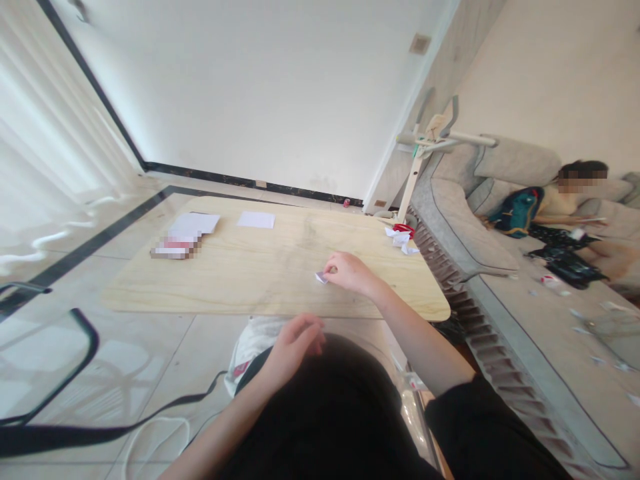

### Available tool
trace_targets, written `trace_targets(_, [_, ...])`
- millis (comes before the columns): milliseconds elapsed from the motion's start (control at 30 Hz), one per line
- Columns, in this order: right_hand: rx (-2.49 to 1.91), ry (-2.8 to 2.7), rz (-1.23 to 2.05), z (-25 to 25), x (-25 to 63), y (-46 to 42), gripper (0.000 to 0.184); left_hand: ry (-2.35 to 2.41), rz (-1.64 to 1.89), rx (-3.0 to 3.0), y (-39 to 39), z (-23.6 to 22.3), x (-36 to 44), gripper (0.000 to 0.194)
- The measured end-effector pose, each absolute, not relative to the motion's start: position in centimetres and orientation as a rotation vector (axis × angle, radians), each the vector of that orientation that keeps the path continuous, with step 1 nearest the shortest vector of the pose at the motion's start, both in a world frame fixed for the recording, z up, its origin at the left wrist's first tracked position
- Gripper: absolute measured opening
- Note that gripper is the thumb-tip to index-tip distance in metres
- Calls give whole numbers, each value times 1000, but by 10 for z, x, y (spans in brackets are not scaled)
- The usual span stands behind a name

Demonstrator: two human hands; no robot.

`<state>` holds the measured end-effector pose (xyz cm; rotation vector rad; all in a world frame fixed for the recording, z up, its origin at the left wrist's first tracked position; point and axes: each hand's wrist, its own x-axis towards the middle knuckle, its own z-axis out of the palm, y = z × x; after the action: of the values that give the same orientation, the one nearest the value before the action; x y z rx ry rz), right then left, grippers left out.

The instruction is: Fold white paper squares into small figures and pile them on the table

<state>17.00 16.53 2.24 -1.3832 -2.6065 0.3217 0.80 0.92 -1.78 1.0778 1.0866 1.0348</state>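
The right hand (350,273) holds a small piece of folded paper (321,278) over the wooden tabletop (240,273). The thumb and the pointing finger are close together, with the paper pinched at their tips. Most of the paper sticks out to the left of the fingers. It is nearer to the tabletop's front edge than to its left edge. I cannot tell if the paper touches the wood.

The left hand (299,337) is just in front of the front edge, above the person's lap. Its fingers are bent in a loose way. I cannot tell if it has something inside.

Some folded white papers (400,240) lie near the back right corner, with a red thing (404,230) right by them. A flat white sheet (256,220) lies close to the back edge. Near the back left corner there are more papers (197,223). Another person (555,203) sits on the gray sofa (455,207), well apart from the tabletop.
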Motion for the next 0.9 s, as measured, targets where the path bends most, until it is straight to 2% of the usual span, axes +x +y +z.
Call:
trace_targets(567, [-1359,-2596,277,26,171,164,16,1101,1013,1103,11,-19,6,16])
trace_targets(767, [-1305,-2518,178,61,212,178,16,1115,984,1120,10,-17,7,16])
trace_targets(900, [-1479,-2417,57,91,267,204,19,1113,969,1133,10,-17,9,18])
